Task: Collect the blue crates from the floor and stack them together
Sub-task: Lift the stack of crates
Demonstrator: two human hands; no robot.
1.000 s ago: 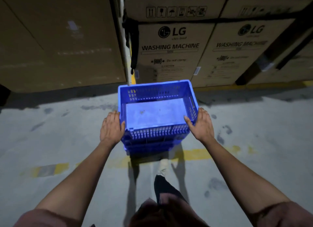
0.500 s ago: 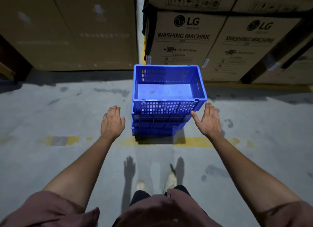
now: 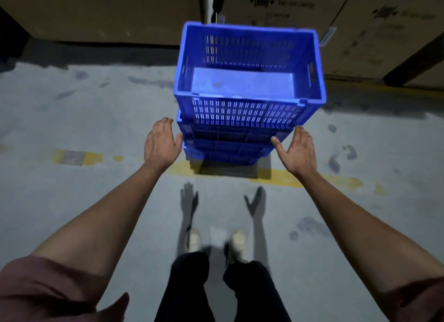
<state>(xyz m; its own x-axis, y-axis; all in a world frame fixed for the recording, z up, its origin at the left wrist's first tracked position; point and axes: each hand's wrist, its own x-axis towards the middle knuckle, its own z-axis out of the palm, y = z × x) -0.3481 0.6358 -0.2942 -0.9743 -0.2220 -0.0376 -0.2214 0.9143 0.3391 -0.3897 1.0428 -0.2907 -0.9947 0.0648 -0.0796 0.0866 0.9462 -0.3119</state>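
- Crates [image 3: 242, 120]: blue stack on the floor [image 3: 84, 120], sitting between both sets of fingers. Lower crates dark, count unclear, seems three or four; the base hides part of a yellow line [image 3: 310, 178].
- Top crate empty, slotted walls; far rim slightly blurred.
- Left hand [image 3: 161, 142]: fingers straight and together, thumb tip at or just off the stack's near left corner, contact hard to tell. Holds nothing.
- Right hand [image 3: 296, 150]: fingers straight, thumb spread toward the near right corner, close, contact unclear. Holds nothing.
- Boxes [image 3: 360, 28] just beyond the stack, cut off by the top edge; print blurred, only "Do not clamp" half readable.
- Shoes [image 3: 237, 243] blurred, below the fingers; legs cut off at the bottom edge.
- Open floor left of the left fingers and right of the right fingers; wall of boxes closes the far side.
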